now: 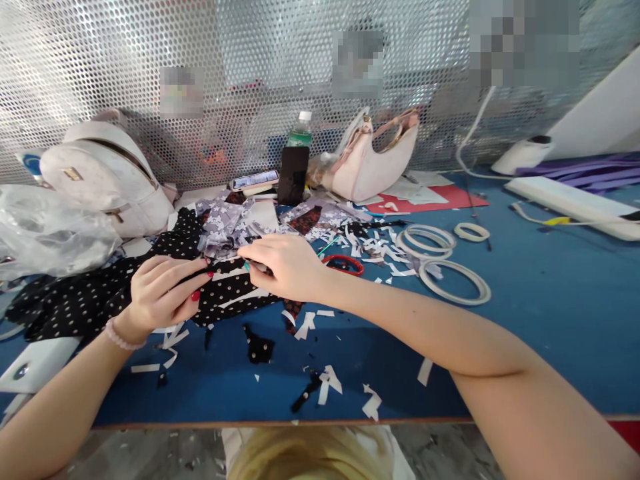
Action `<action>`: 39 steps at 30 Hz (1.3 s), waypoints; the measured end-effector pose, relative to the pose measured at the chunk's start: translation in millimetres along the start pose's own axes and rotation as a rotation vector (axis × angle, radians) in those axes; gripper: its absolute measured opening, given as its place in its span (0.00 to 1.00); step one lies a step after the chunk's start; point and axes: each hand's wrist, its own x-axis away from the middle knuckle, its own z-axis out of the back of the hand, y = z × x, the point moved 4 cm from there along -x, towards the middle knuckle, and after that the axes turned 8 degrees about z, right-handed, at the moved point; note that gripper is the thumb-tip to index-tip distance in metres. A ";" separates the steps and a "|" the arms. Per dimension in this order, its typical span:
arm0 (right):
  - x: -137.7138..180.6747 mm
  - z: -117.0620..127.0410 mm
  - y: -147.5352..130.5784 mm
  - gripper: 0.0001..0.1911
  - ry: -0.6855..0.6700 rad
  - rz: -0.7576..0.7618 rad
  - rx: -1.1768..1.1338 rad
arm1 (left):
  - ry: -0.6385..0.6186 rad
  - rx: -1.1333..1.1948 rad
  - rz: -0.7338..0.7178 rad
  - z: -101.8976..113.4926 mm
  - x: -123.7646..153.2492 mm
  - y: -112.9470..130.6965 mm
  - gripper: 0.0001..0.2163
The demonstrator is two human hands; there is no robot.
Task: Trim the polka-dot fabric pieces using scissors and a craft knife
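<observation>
Black polka-dot fabric [220,300] lies across the blue table, with narrow white strips along its upper edge. My left hand [167,293] pinches the fabric near its edge, thumb and fingers pressed together. To its right, my right hand [283,265] is closed at the same edge, fingertips bent down on the fabric; part of its grip is hidden behind the hand. Red-handled scissors [345,265] lie just beyond my right wrist. Grey floral fabric pieces [225,223] are heaped right behind both hands.
Rolls of white tape [455,281] sit to the right, near scattered paper scraps [373,243]. Behind stand a white backpack [107,177], a green-labelled bottle [300,130], phones [293,175] and a white handbag [377,163]. A perforated metal screen [260,60] bounds the table's back.
</observation>
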 end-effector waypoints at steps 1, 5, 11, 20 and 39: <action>0.2 -0.1 0.1 0.13 0.003 0.004 0.001 | 0.001 0.002 -0.006 -0.3 0.4 0.2 0.11; 0.8 0.6 -0.3 0.14 0.013 0.024 0.007 | -0.014 -0.004 -0.010 -2.0 2.2 1.2 0.14; -0.3 0.9 -0.1 0.17 -0.018 0.003 0.006 | -0.013 0.008 0.013 -1.4 3.6 0.1 0.15; -1.0 0.5 1.1 0.17 -0.013 -0.022 -0.015 | -0.015 -0.021 0.045 -4.2 5.1 -1.2 0.14; -0.2 0.5 0.3 0.18 -0.018 -0.013 0.008 | -0.082 -0.107 0.074 2.8 -5.8 4.7 0.16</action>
